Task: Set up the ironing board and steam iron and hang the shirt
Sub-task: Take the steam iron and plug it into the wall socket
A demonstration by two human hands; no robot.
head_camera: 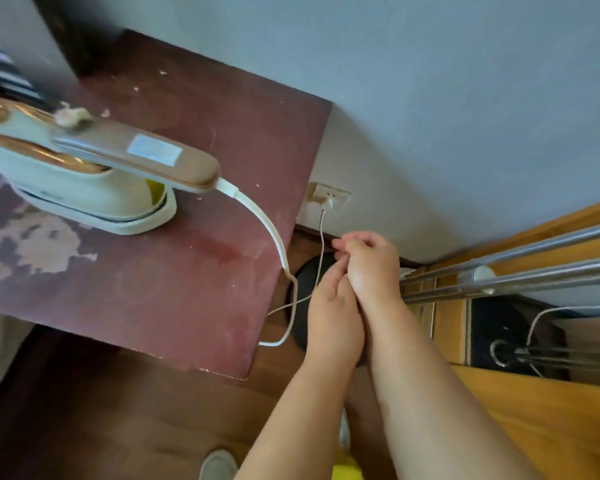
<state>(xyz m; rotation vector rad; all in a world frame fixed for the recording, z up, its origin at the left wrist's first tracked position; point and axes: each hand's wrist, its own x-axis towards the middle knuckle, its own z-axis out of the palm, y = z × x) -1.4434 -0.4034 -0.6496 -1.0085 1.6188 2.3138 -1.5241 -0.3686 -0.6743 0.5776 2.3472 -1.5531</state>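
Note:
A cream and gold steam iron point(84, 174) stands on a worn dark-red table top point(174, 289) at the left. Its white cord point(293, 306) drops over the table's right edge, loops, and rises to a white plug point(327, 203) seated in the wall socket point(338, 196). Just below the socket my two hands are pressed together. My left hand point(331, 313) points its fingers upward, right beside the rising cord. My right hand point(373, 263) lies over those fingers with its own fingers curled. I see nothing held in either hand. No shirt is in view.
Shiny metal rods point(520, 271) of a rack slant in from the right over wooden furniture point(541, 431). A dark round object point(307, 271) sits on the floor under the hands. A light shoe point(219, 465) shows at the bottom. A grey wall point(430, 98) stands behind.

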